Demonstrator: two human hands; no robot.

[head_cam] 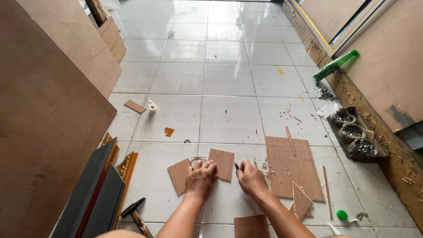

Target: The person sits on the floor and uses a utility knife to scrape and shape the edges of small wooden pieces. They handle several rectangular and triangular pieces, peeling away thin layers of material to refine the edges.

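White tiled floor (229, 79), glossy, littered with wood shavings and offcuts; plywood sheets lean along both walls.

Left hand (201, 178): palm down, fingers (208, 166) curled together and pressing on the gap between two small plywood pieces. One small piece (221, 163) lies just ahead of the knuckles, tilted; the other (179, 175) sits to the left, partly under the hand's edge.

Right hand (251, 178): closed into a loose fist, fingers bunched around a thin dark tool (236, 166) whose tip shows just beside the first small piece. What kind of tool, cannot tell.

Just right of that hand: a larger plywood panel (293, 165) flat on the tiles, a thin strip lying on its top edge. A triangular offcut (302, 202) overlaps its lower corner. A narrow wood sliver (327, 189) lies parallel beside it.

Nearer the body: another brown square (251, 226) between the forearms; a green cap (342, 214) to the right.

Left side: hammer (135, 212) with dark head, and gilt-edged frame mouldings (99, 194) stacked against a big board.

Right wall: tray of small bags of nails (357, 139); green bottle (335, 65) leaning on the skirting. Far left, a small white glue bottle (151, 105) near a wood block (135, 106).
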